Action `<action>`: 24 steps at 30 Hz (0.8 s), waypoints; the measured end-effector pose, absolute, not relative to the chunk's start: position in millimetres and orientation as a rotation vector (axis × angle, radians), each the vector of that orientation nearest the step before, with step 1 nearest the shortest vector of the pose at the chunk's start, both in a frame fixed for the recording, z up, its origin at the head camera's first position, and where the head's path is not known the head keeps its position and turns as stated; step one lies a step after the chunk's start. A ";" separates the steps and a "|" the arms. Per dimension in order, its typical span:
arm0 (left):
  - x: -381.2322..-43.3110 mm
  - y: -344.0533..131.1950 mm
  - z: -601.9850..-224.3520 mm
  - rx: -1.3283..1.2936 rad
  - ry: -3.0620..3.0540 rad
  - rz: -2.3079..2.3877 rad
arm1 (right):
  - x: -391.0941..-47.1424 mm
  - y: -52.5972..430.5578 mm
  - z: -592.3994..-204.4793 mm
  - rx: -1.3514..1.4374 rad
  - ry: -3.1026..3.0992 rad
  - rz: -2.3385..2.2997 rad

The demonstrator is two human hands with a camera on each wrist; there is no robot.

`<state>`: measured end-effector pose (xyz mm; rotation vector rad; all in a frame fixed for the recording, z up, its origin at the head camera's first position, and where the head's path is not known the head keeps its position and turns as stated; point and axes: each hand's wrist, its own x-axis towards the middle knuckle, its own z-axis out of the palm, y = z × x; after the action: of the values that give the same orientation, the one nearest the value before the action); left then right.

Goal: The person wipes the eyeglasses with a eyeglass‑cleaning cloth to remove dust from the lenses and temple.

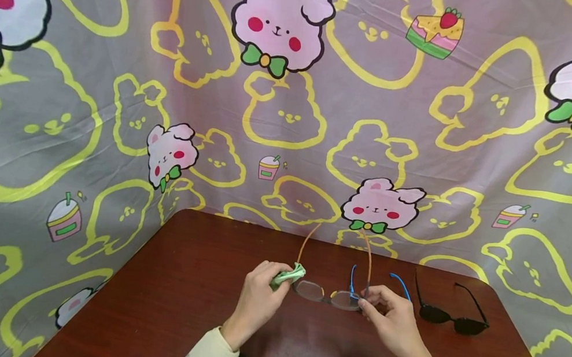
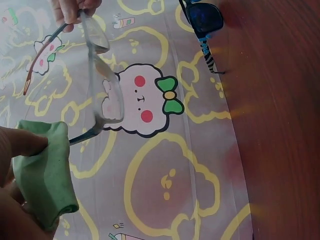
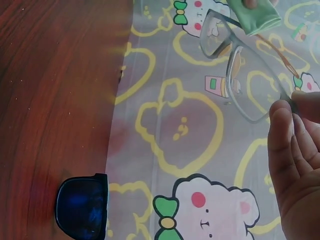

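Clear-framed eyeglasses [image 1: 326, 300] are held up above the table, temples unfolded and pointing away. A folded light green cloth [image 1: 288, 275] is pinched in my left hand [image 1: 259, 293]. In the left wrist view the cloth [image 2: 47, 170] covers part of the left temple near its hinge, and the thumb presses on it. My right hand [image 1: 396, 324] pinches the frame's right corner, by the other hinge, between thumb and fingers. The right wrist view shows that grip on the eyeglasses [image 3: 235, 55] closely, the lenses free of the fingers.
Blue-framed glasses [image 1: 400, 285] lie behind my right hand, partly hidden. Black sunglasses [image 1: 468, 326] sit farther right with temples spread. The brown table [image 1: 194, 250] is bordered by patterned cloth walls [image 1: 213, 78] at the back and sides.
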<state>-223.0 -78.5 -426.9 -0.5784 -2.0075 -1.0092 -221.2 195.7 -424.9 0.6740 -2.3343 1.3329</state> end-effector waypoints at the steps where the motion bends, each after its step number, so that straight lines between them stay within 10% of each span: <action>1: -222.9 -78.4 -427.1 -0.593 -1.996 -0.977 | -221.9 196.3 -425.8 0.677 -2.333 1.344; 24: -224.8 -70.3 -439.7 -0.811 -1.943 -0.334 | -222.3 197.3 -424.4 0.788 -2.206 1.289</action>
<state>-224.8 -70.3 -439.7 -0.8107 -1.9430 -0.3337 -222.3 197.3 -424.4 0.7883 -2.2059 1.2893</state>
